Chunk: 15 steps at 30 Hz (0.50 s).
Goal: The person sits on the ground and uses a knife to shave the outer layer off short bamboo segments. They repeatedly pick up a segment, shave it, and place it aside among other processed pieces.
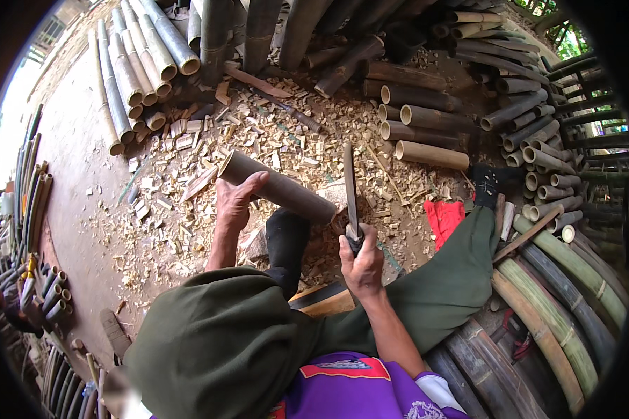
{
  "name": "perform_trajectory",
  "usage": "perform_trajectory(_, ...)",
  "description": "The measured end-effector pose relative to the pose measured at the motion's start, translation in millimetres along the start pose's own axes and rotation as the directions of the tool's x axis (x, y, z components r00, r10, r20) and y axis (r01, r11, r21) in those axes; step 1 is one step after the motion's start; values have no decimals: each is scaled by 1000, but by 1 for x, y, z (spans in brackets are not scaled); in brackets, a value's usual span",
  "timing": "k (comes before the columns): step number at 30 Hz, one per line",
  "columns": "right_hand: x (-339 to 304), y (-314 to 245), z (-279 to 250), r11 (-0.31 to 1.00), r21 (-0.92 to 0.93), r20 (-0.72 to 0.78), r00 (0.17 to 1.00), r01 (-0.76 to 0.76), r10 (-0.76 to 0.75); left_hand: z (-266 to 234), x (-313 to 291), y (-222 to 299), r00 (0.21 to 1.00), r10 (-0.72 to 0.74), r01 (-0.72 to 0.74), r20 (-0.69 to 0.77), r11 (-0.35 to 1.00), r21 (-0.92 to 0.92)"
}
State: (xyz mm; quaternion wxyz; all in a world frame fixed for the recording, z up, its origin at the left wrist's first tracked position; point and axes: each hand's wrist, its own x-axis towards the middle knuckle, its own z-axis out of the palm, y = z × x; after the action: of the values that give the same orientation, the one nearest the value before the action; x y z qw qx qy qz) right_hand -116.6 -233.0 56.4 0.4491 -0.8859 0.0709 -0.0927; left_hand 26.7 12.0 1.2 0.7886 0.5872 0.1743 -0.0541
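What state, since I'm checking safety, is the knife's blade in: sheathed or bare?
Bare: the blade shows uncovered beyond the right hand, which grips the handle.

The held bamboo tube [288, 192] looks matt and fairly smooth; the knife blade [350, 183] is of dull metal, the trousers [217, 339] of matt cloth, and the chips [286, 143] look rough and woody

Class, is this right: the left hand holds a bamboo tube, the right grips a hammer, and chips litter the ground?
No: the head view shows the right hand gripping a knife, not a hammer. The left hand holds the tube; chips litter the ground.
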Motion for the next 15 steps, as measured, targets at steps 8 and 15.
perform_trajectory(8,17,-11,-6,957,-232,205,952,-177,225,12,-7,2,991,27,-41,-133,993,-111)
perform_trajectory(15,14,36,12,879,-420,253,901,-227,354,14,6,-6,991,130,-125,32,986,-114)
